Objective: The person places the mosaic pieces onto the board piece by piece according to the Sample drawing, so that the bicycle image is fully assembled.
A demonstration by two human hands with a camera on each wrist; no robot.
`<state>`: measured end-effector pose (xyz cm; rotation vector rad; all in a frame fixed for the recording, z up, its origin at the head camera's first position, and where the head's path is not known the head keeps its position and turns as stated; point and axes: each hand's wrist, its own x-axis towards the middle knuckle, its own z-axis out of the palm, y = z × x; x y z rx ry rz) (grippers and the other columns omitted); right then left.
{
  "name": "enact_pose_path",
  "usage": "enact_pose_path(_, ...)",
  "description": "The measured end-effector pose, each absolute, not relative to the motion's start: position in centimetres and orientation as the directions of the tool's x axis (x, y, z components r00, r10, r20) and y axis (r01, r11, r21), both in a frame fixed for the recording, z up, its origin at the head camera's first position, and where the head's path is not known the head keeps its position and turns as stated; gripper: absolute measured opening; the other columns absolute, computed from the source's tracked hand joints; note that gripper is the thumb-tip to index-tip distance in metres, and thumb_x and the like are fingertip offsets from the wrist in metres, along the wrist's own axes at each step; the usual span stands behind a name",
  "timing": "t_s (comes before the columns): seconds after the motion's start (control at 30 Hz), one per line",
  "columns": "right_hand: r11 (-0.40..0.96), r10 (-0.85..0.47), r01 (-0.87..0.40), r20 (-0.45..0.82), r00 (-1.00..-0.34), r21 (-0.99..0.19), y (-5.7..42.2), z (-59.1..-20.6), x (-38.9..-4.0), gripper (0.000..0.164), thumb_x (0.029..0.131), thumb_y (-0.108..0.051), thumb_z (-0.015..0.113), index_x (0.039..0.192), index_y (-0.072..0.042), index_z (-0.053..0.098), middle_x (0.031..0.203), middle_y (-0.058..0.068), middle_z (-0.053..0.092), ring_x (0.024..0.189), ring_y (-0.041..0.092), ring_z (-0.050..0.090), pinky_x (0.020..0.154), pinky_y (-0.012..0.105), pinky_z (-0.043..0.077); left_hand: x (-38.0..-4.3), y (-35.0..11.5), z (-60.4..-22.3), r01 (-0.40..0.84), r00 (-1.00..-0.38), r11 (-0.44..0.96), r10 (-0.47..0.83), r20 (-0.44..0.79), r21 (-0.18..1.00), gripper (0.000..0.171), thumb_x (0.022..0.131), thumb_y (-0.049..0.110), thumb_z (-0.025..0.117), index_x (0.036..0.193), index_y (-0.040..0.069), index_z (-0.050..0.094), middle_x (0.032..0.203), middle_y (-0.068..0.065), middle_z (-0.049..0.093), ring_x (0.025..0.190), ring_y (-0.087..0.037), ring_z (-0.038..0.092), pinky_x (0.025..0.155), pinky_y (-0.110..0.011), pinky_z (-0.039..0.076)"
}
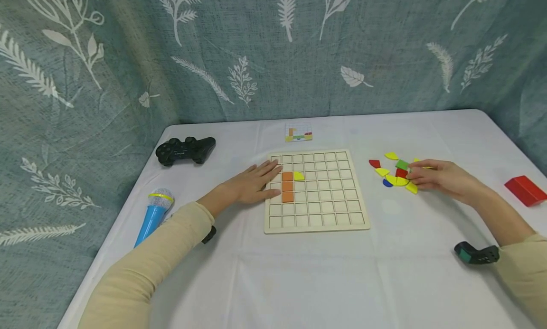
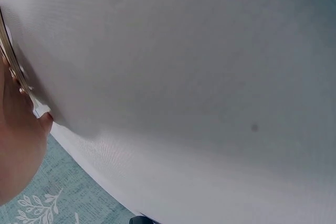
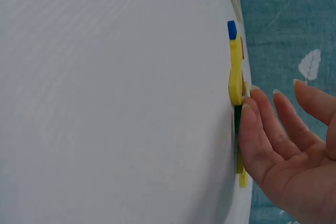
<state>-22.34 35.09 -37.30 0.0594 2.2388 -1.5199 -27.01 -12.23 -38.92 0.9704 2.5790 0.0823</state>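
My left hand (image 1: 252, 182) rests with fingers extended on the left edge of a pale wooden grid board (image 1: 329, 196). A column of orange squares (image 1: 287, 186) lies in the board's grid, with a yellow rounded piece (image 1: 298, 176) beside the top one. To the right of the board, my right hand (image 1: 444, 179) reaches the scattered pieces, its fingertips at a green square (image 1: 402, 164) and a red square (image 1: 401, 173). Around them lie several yellow pieces (image 1: 391, 155) and a blue piece (image 1: 387, 183). In the right wrist view the fingers (image 3: 257, 145) are loosely bent, overlapping the pieces.
A small printed pattern card (image 1: 298, 132) lies behind the board. At left are a black game controller (image 1: 185, 150) and a blue toy microphone (image 1: 150, 220). A red block (image 1: 525, 190) sits near the right table edge, and a patterned curtain (image 1: 273, 72) hangs behind.
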Motion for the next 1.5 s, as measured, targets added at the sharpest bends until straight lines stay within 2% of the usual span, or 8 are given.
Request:
enact_pose_path(0.1,0.462,-0.186,0.243,-0.361,-0.914,-0.853,35.4,-37.5,-22.1,0.067,0.1,-0.032,0.051,0.144,0.012,0.025,0.115,0.006,0.059,0.089,-0.002,0.06,0.081,0.022,0.051,-27.0,-12.3,-38.9,0.621,-0.689,0.761,0.645,-0.331,0.19,0.077,0.098,0.061,0.028,0.154,0.019,-0.002,0.158,-0.001,-0.009,0.143,-0.019,-0.009,0.114,-0.042,-0.001)
enact_pose_path(0.27,0.543,-0.185,0.193,-0.34,-0.922,-0.818,35.6,-37.7,-21.6,0.065,0.1,-0.033,0.051,0.142,0.012,0.03,0.132,0.026,0.046,0.09,-0.004,0.057,0.081,0.021,0.051,-27.0,-12.3,-38.9,0.62,-0.688,0.76,0.647,-0.328,0.198,0.077,0.097,0.062,0.028,0.154,0.019,-0.002,0.159,-0.002,-0.009,0.143,-0.019,-0.009,0.114,-0.043,-0.001)
enact_pose_path(0.37,0.566,-0.188,0.177,-0.335,-0.923,-0.805,35.5,-37.6,-21.4,0.065,0.099,-0.035,0.054,0.142,0.01,0.032,0.135,0.03,0.043,0.091,-0.003,0.057,0.081,0.021,0.051,-27.0,-12.3,-38.9,0.616,-0.689,0.76,0.647,-0.327,0.205,0.077,0.097,0.062,0.028,0.154,0.019,-0.002,0.158,-0.002,-0.008,0.143,-0.019,-0.008,0.114,-0.043,0.0)
enact_pose_path(0.47,0.591,-0.178,0.169,-0.331,-0.927,-0.789,35.3,-37.5,-21.1,0.065,0.097,-0.036,0.057,0.141,0.007,0.035,0.135,0.03,0.043,0.092,0.002,0.058,0.08,0.021,0.051,-26.9,-12.2,-38.7,0.614,-0.69,0.762,0.645,-0.328,0.207,0.077,0.097,0.062,0.029,0.154,0.019,-0.001,0.158,-0.002,-0.008,0.143,-0.019,-0.008,0.114,-0.043,0.0)
enact_pose_path(0.73,0.678,-0.159,0.117,-0.301,-0.94,-0.726,34.7,-37.6,-20.8,0.054,0.097,-0.026,0.059,0.138,0.004,0.042,0.126,0.024,0.048,0.101,0.029,0.053,0.075,0.021,0.05,-27.0,-12.3,-38.8,0.618,-0.687,0.759,0.647,-0.331,0.203,0.077,0.097,0.063,0.027,0.154,0.019,-0.002,0.158,-0.002,-0.009,0.143,-0.019,-0.009,0.114,-0.043,-0.001)
enact_pose_path(1.0,0.696,-0.208,0.039,-0.253,-0.945,-0.717,34.1,-37.6,-20.6,0.049,0.095,-0.015,0.061,0.134,0.009,0.044,0.12,0.024,0.053,0.098,0.028,0.055,0.072,0.022,0.051,-27.0,-12.3,-38.8,0.615,-0.689,0.761,0.646,-0.329,0.207,0.077,0.097,0.062,0.028,0.154,0.019,-0.002,0.158,-0.002,-0.009,0.143,-0.019,-0.009,0.114,-0.043,-0.001)
enact_pose_path(1.3,0.745,-0.236,-0.051,-0.191,-0.953,-0.665,33.3,-37.9,-20.7,0.049,0.087,-0.008,0.07,0.129,0.008,0.051,0.113,0.021,0.056,0.098,0.034,0.056,0.071,0.021,0.05,-27.1,-12.3,-38.9,0.618,-0.685,0.76,0.646,-0.335,0.202,0.078,0.096,0.064,0.026,0.154,0.02,-0.003,0.158,-0.001,-0.01,0.143,-0.019,-0.01,0.114,-0.043,0.0)
enact_pose_path(1.5,0.772,-0.242,-0.092,-0.158,-0.957,-0.63,32.6,-38.1,-20.6,0.046,0.085,-0.004,0.071,0.127,0.007,0.055,0.108,0.019,0.054,0.092,0.031,0.054,0.07,0.021,0.049,-27.0,-12.3,-38.9,0.615,-0.685,0.76,0.647,-0.335,0.209,0.078,0.097,0.063,0.027,0.154,0.02,-0.003,0.158,-0.001,-0.01,0.143,-0.019,-0.01,0.114,-0.043,-0.001)
